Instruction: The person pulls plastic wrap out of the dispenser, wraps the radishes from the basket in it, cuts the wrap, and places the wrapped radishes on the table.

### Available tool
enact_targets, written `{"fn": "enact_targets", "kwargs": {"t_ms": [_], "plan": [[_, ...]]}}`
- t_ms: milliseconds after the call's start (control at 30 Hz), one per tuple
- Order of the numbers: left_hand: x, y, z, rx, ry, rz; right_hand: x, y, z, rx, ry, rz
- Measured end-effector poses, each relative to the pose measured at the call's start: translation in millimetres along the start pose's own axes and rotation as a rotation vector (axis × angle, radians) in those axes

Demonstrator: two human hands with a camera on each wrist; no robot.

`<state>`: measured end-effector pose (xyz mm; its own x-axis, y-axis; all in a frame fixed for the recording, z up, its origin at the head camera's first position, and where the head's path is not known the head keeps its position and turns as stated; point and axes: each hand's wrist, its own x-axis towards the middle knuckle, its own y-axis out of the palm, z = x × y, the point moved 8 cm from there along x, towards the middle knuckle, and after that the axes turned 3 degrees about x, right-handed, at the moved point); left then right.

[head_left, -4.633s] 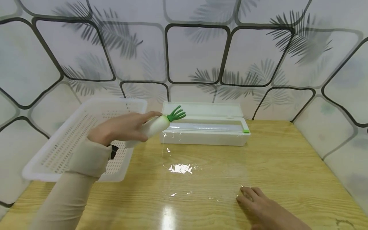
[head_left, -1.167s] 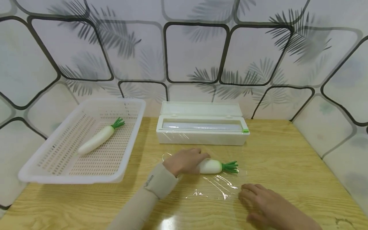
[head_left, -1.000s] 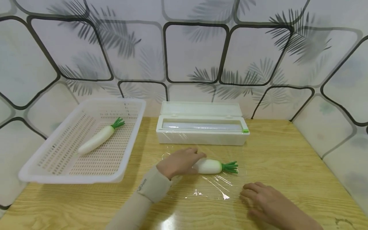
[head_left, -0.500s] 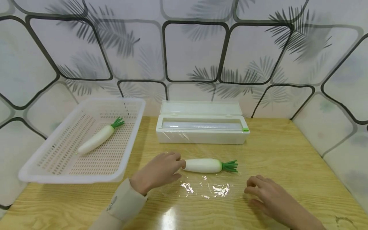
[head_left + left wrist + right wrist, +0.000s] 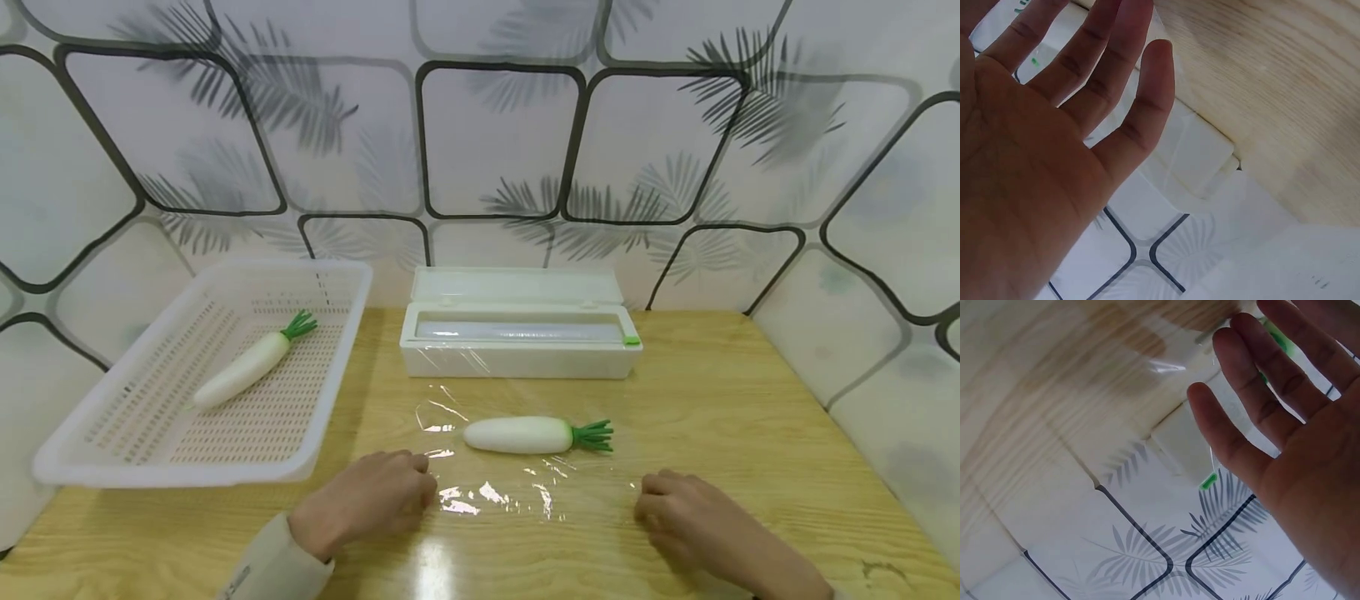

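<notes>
A white radish (image 5: pixel 517 435) with green stalks lies crosswise on clear plastic wrap (image 5: pixel 517 500), which runs forward from an open white dispenser box (image 5: pixel 521 362). My left hand (image 5: pixel 367 500) is at the near left edge of the wrap, fingers bent downward. At the near right edge sits my right hand (image 5: pixel 693 521), also bent toward the table. In the left wrist view the palm (image 5: pixel 1022 162) shows with loosely bent fingers; the right wrist view shows gently curved fingers (image 5: pixel 1229 425). Thumb tips are hidden, so whether either hand pinches the wrap's edge is unclear.
A white perforated basket (image 5: pixel 318 408) stands at the left with another white radish (image 5: pixel 243 371) in it. Patterned wall covering (image 5: pixel 495 142) rises behind and beside the wooden table (image 5: pixel 735 400). The dispenser's lid (image 5: pixel 517 286) leans up toward the wall.
Over the earlier frames, my left hand brought a radish from over the basket, laid it on the wrap, let go and drew back left and nearer. My right hand has stayed near the wrap's right edge.
</notes>
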<state>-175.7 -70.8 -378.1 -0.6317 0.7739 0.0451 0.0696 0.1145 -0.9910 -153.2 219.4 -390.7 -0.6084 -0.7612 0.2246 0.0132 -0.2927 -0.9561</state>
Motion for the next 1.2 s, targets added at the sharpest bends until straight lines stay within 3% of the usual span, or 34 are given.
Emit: {"fn": "enact_targets", "kwargs": {"t_ms": [267, 533, 800, 967, 1200], "plan": [[3.7, 5.9, 0.8, 0.031, 0.011, -0.033, 5.7, 2.8, -1.2, 0.005, -0.012, -0.018], [3.6, 5.5, 3.7, -0.019, 0.014, -0.031, 4.6, 0.7, -1.9, -0.012, -0.021, -0.063], [4.8, -5.6, 22.0, -0.238, -0.032, -0.016, 5.3, -16.4, -15.4, 0.156, 0.024, -0.131], [7.1, -14.5, 30.7, -0.356, -0.060, -0.061, 7.4, -26.4, -26.2, 0.259, 0.036, -0.154], [8.6, -19.2, 41.5, -0.408, -0.157, -0.133, 11.1, -38.9, -38.9, 0.338, 0.015, -0.249]]}}
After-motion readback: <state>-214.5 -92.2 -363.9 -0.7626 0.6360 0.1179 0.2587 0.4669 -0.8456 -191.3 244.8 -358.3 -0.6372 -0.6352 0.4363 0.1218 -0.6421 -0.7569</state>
